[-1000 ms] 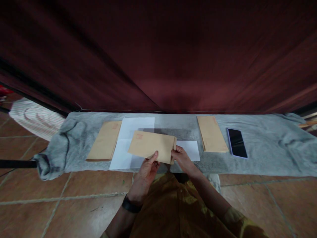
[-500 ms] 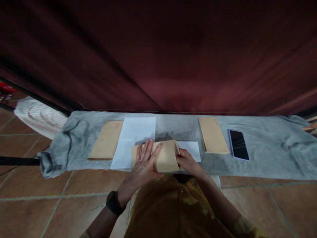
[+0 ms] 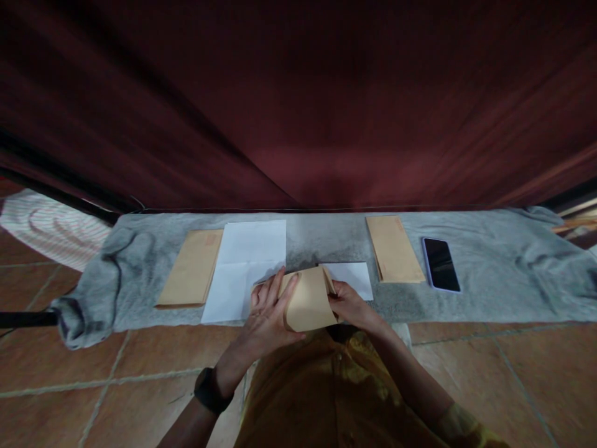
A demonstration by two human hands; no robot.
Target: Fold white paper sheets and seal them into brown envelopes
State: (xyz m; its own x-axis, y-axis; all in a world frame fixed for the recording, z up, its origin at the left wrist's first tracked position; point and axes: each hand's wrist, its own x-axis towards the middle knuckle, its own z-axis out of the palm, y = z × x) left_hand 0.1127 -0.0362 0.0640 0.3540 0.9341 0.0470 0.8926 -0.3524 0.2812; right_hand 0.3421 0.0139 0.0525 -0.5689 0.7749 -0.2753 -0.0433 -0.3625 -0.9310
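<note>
A brown paper envelope is held between both hands at the near edge of the grey cloth. My left hand lies over its left part with the fingers stretched along the paper. My right hand pinches the envelope's right end, where the mouth gapes a little. Just behind that end lies a small folded white sheet. A larger white sheet lies flat to the left of my hands.
A stack of brown envelopes lies at the left of the cloth and another at the right. A dark phone sits beside the right stack. A dark red curtain hangs behind. Tiled floor lies in front.
The envelope came down from above the cloth toward its near edge. My left hand moved from under the envelope's lower edge onto its top, fingers flat.
</note>
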